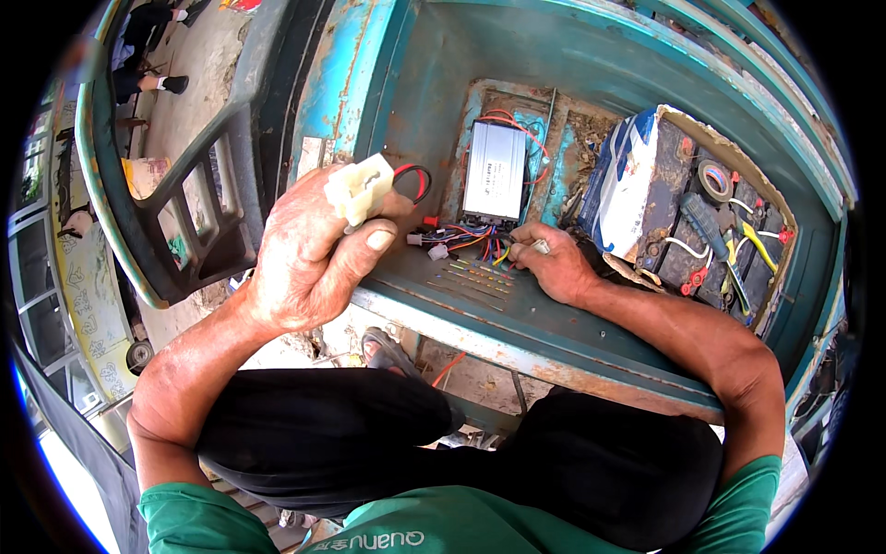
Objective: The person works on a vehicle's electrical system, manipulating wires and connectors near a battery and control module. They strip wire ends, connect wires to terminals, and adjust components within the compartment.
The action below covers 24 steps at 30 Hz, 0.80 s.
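Observation:
Between the thumb and fingers of my left hand point(314, 245) is a cream plastic wire connector point(358, 189), raised over the near left edge of the metal box. A red and black wire pair point(420, 183) curves out beside it. My right hand point(558, 268) is closed on a small white connector point(541, 246) among the coloured wires point(475, 238). Those wires come from the near end of a silver motor controller point(496, 171) lying in the box. Small loose plugs point(437, 251) hang at the left of the bundle.
The teal metal box point(544, 346) has a raised near lip. At its right, a torn carton point(620, 185) holds batteries point(664, 249), with a roll of tape point(715, 181) and hand tools point(706, 226) on top. A dark plastic frame point(208, 194) stands left. Another person's legs point(152, 83) show far left.

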Each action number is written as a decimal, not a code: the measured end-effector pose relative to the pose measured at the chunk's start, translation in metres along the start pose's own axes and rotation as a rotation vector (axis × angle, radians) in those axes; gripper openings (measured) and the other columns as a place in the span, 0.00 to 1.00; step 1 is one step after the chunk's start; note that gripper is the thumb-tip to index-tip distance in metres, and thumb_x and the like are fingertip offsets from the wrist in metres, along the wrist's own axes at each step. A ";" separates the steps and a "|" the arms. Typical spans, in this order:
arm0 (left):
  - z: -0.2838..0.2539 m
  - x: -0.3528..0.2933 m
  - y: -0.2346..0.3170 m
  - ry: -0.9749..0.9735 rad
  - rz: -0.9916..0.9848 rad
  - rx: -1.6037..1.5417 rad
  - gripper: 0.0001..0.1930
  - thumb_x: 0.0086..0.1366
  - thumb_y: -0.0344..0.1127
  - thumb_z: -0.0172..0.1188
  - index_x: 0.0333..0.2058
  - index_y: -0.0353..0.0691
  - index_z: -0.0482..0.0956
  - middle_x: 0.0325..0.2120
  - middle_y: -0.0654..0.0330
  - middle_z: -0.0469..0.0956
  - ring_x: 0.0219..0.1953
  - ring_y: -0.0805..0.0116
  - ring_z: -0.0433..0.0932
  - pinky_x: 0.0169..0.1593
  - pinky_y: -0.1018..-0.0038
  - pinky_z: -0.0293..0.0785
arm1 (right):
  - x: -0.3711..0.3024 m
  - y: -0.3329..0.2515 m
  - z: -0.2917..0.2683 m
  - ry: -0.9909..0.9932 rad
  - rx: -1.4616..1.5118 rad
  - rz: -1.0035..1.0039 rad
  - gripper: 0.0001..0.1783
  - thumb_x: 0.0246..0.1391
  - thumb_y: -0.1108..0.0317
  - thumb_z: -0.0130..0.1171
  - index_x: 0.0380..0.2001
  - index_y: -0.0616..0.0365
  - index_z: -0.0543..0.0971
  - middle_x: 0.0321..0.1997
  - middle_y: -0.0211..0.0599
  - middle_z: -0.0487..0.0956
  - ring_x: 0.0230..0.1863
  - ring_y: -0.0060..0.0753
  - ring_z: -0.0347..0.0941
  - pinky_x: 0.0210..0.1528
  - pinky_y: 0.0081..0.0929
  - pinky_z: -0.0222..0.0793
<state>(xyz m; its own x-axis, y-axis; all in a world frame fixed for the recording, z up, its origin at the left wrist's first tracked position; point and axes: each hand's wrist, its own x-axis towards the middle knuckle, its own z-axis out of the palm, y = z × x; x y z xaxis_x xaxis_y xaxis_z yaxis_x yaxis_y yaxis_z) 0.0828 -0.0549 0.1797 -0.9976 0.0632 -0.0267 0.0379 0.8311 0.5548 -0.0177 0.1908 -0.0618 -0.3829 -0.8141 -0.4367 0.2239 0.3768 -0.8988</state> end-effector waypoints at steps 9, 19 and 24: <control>0.002 0.002 0.004 0.023 -0.038 -0.068 0.13 0.73 0.39 0.53 0.40 0.35 0.79 0.33 0.53 0.77 0.38 0.54 0.77 0.46 0.63 0.73 | 0.015 -0.008 -0.002 0.110 0.254 0.419 0.20 0.64 0.56 0.58 0.47 0.64 0.79 0.34 0.37 0.82 0.33 0.26 0.79 0.40 0.28 0.75; -0.002 0.006 0.003 -0.006 -0.025 0.036 0.11 0.72 0.36 0.53 0.40 0.34 0.79 0.32 0.53 0.78 0.36 0.55 0.77 0.43 0.64 0.73 | 0.010 -0.020 -0.003 -0.004 0.087 0.253 0.36 0.62 0.56 0.60 0.67 0.65 0.66 0.37 0.36 0.83 0.40 0.27 0.78 0.47 0.27 0.73; -0.001 0.013 0.007 0.018 -0.039 0.014 0.07 0.71 0.29 0.52 0.40 0.33 0.79 0.32 0.53 0.79 0.34 0.59 0.78 0.42 0.66 0.74 | 0.004 -0.025 -0.003 -0.088 -0.137 0.123 0.42 0.62 0.55 0.59 0.73 0.62 0.58 0.46 0.42 0.81 0.52 0.37 0.75 0.61 0.33 0.66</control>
<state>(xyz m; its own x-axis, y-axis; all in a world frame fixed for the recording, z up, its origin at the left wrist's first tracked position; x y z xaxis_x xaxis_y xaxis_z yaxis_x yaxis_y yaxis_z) 0.0703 -0.0491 0.1835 -0.9992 0.0208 -0.0329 -0.0003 0.8406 0.5417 -0.0275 0.1789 -0.0413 -0.2792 -0.7915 -0.5436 0.1378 0.5272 -0.8385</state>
